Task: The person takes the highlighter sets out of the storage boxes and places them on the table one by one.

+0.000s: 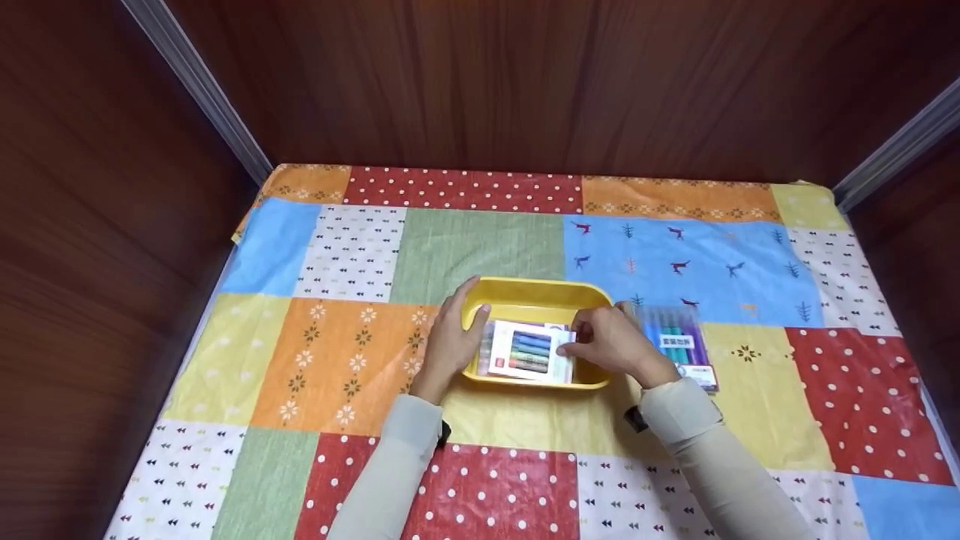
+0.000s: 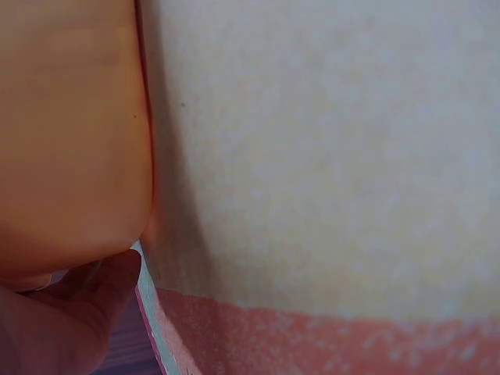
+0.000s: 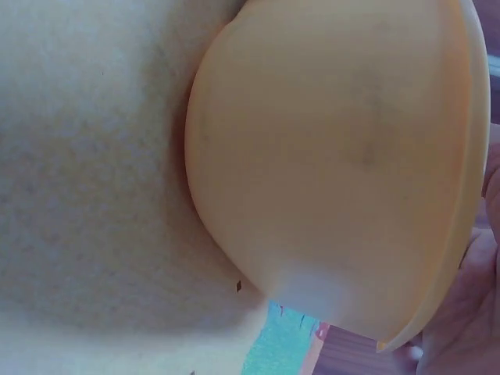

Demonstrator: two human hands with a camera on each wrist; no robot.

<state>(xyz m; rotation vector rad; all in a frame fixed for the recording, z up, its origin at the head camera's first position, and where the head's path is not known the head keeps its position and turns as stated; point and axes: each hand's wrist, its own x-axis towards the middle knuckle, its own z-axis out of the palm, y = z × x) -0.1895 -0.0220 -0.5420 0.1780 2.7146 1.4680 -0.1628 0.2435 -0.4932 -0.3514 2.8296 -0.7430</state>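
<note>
A yellow plastic basin (image 1: 529, 292) stands mid-table in the head view. Inside it lies a white-fronted pack (image 1: 529, 352) picturing a row of coloured pens or crayons, on top of other clear packaging. My left hand (image 1: 452, 341) holds the basin's left side, fingers outside and thumb over the rim. At the pack's right edge, my right hand (image 1: 611, 339) pinches it between thumb and forefinger. The left wrist view has the basin's outer wall (image 2: 70, 141) with curled fingers (image 2: 117, 281) below. In the right wrist view the basin (image 3: 312, 156) hides most of the right hand (image 3: 473, 305).
Right of the basin lies a clear case of green and purple pens (image 1: 679, 334), partly behind the right hand. A patchwork cloth (image 1: 480, 244) covers the table. Brown wood panels (image 1: 450, 90) enclose it at the back and both sides.
</note>
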